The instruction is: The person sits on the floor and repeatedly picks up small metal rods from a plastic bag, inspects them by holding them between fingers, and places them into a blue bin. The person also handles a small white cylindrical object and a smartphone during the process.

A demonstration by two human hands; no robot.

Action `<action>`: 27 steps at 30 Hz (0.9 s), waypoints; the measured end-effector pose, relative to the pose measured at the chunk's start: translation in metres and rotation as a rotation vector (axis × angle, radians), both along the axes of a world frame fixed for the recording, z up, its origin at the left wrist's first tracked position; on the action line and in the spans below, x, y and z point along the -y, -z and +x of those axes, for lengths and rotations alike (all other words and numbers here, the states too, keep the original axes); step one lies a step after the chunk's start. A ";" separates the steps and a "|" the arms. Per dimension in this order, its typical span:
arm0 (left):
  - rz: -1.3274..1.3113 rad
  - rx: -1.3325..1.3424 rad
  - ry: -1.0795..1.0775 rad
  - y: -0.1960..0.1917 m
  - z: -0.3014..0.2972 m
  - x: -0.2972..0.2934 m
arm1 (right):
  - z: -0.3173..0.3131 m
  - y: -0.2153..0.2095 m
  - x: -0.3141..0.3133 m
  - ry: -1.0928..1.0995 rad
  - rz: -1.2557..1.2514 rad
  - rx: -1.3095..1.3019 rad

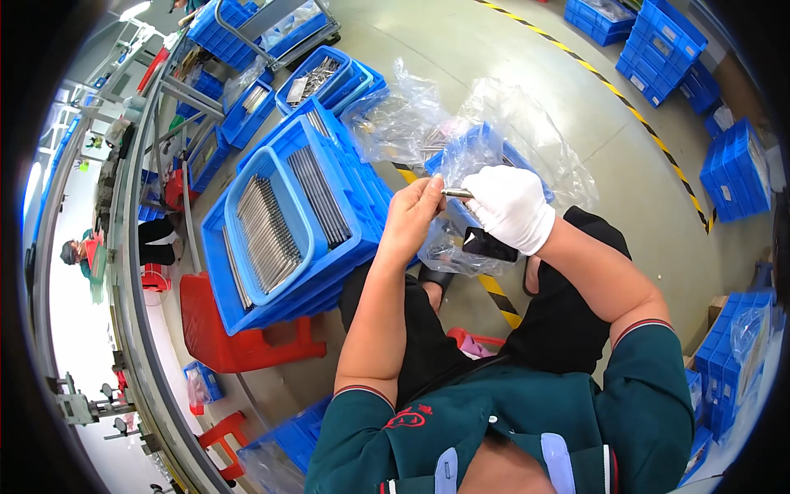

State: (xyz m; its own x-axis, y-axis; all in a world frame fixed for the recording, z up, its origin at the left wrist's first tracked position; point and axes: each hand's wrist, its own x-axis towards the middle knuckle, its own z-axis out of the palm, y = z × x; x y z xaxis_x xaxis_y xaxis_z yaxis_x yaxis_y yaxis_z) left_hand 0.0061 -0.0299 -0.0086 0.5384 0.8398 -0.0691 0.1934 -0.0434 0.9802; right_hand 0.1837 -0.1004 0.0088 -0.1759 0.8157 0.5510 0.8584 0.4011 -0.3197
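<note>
Pinching one small metal rod point(455, 193) between bare left hand point(414, 216) and gloved right hand point(512, 206), both raised.

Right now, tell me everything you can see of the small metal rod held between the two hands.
The metal rod is a short, thin, silvery cylinder with a shiny finish, lying roughly level. Only its middle shows. Its left end is pinched in the fingertips of the bare left hand; its right end disappears into the white-gloved right hand. It is held in the air above a crumpled clear plastic bag and a blue crate. Finer surface detail is too small to tell.
</note>
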 end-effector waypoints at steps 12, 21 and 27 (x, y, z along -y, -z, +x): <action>0.337 -0.100 0.048 -0.007 -0.002 0.013 | 0.000 0.008 -0.005 -0.097 -0.919 -1.054; 0.089 0.234 0.076 -0.007 -0.003 0.022 | 0.014 0.015 -0.010 -0.510 -1.421 -1.695; 0.105 0.204 0.053 -0.006 -0.003 0.020 | 0.014 0.008 -0.013 -0.452 -1.315 -1.586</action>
